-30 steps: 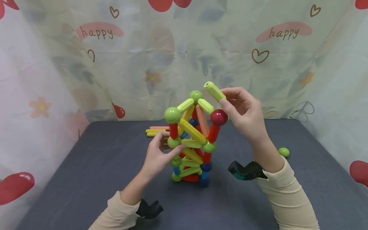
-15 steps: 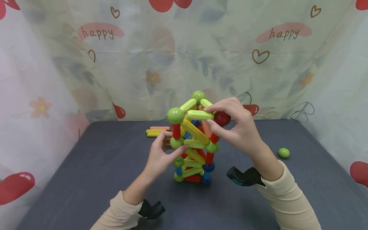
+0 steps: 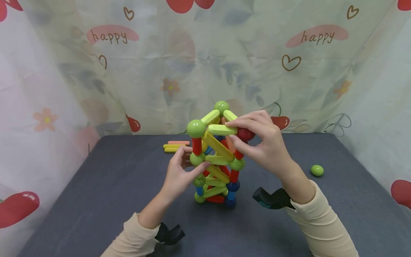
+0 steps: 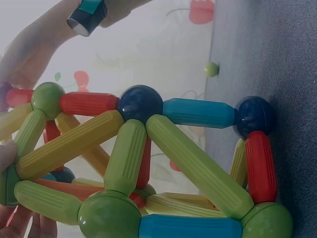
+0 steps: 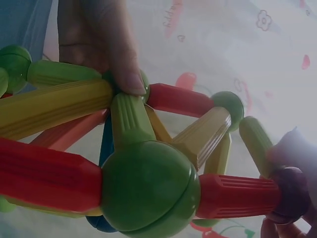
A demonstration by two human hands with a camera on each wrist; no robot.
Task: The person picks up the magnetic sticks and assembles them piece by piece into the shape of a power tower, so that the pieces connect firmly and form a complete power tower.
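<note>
A tall tower of magnetic rods and balls (image 3: 218, 160) stands upright on the dark table. My left hand (image 3: 179, 175) grips a green ball (image 3: 197, 159) on its left side, the thumb in front. At the top, my right hand (image 3: 264, 142) pinches a light green rod (image 3: 222, 129), lying about level between the upper left green ball (image 3: 196, 128) and the dark red ball (image 3: 245, 134). Those fingers partly cover the red ball. Whether the rod's ends touch the balls, I cannot tell. In the right wrist view, my left thumb (image 5: 130, 74) rests against the tower's middle.
Yellow and pink rods (image 3: 174, 146) lie on the table (image 3: 106, 200) behind my left hand. A loose green ball (image 3: 317, 170) is at the right. A patterned cloth (image 3: 205, 71) hangs behind the table. Each wrist wears a black camera mount (image 3: 273, 198).
My right hand has come down and left with the light green rod, turning it level at the tower's top. The tower has shifted slightly right. My left hand keeps its grip.
</note>
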